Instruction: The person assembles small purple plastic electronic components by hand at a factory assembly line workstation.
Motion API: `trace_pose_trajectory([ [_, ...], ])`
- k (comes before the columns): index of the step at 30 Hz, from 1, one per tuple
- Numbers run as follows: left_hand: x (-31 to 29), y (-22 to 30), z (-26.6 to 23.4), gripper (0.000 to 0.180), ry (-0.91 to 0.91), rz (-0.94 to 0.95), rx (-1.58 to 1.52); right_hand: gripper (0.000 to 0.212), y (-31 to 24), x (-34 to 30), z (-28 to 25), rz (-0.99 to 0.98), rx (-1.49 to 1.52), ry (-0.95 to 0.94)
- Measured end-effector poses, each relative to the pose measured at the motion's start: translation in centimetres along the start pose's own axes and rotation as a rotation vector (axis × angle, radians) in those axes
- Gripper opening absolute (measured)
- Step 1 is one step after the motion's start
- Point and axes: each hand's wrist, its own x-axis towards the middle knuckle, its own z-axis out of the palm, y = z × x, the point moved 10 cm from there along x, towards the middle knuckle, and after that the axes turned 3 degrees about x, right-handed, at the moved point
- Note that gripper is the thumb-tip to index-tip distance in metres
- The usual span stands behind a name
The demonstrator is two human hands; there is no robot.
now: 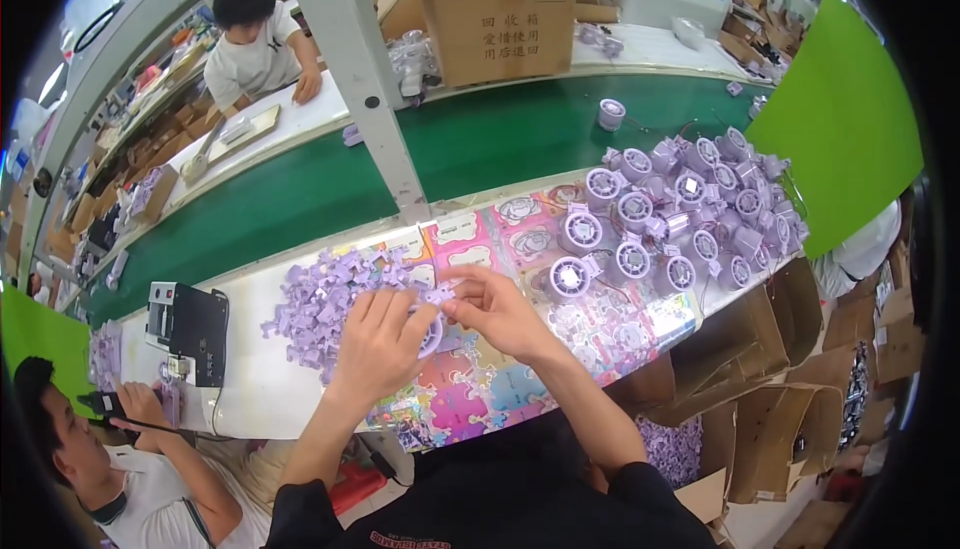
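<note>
Over the desk (249,369), the left hand (380,344) clamps a lilac housing (432,336) and the right hand (500,318) pinches a small bracket (439,295), apparently a fitting step needing alignment.

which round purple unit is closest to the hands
The round purple unit partly covered by the left hand, near the right hand; the piled units lie farther right.

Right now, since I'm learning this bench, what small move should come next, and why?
Probably settle the small purple piece onto the round purple part: the right hand touches the piece, while the left hand holds the part beside it.
</note>
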Motion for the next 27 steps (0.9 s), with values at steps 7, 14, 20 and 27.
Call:
trace_pose_trajectory([
  [7, -2.3, 2.0, -1.6, 0.031, 0.152, 0.159, 0.050, 0.028, -0.8, -2.2, 1.2, -0.007, 0.102, -0.059],
  [14, 2.7, -6.0, 0.8, 0.063, -0.088, -0.023, -0.457, 0.027, 1.5, -1.3, -4.9, -0.036, 0.093, 0.227],
  [20, 1.8, -31.8, 11.9, 0.043, -0.063, -0.820, -0.376, 0.028, 3.8, -0.9, -7.9, -0.194, -0.355, 0.522],
  [27, -1.2, -51.5, 27.7, 0.068, 0.040, -0.933, -0.462, 0.023, 1.9, -0.4, -6.3, -0.244, -0.588, 0.534],
])
